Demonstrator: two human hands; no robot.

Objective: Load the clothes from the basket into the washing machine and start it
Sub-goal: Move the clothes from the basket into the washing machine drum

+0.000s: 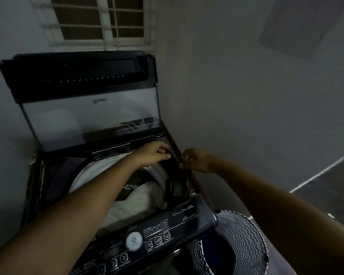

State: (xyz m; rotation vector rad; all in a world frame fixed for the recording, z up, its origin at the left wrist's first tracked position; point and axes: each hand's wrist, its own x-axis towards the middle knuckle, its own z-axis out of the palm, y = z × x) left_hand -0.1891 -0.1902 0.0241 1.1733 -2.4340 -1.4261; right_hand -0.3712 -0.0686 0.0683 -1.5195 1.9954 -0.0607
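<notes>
Dim laundry corner: grey wall [246, 96] to the right, barred window [99, 20] above the machine. Low light and motion blur, so fine detail is unreliable.

Washing machine [187, 217]: top-loader, lid [87, 110] raised upright at the back. Clothes [139, 199] lie in the drum [87, 171], a pale bundle uppermost with something darker and patterned tucked behind it. Basket [246, 231], wavy-striped, stands just beside the machine's front right corner. What I can see of its inside is dark, and I cannot make out any garment there.

Left hand [157, 151]: reached across the drum opening to the rear right of the top deck. Fingers are fairly straight and laid on the dark panel, gripping nothing that I can see.

Right hand [195, 160]: at the machine's right rim, fingers curled inward. I cannot tell whether it pinches the rim, holds something small, or is simply clenched.

Judgement, handling: the load is soft, limp fabric, light per piece, with no breakage risk. It will drape and snag, so I would take hold at the bulk of a bundle, not a trailing edge. Any overhang should be pushed below the drum's rim before the lid comes down. The lid looks glass-panelled and rigid; I would lower it by its front edge.

Judgement, progress: loading looks mostly done. Closing the lid and working the control panel [135, 241] at the front are not yet done.
</notes>
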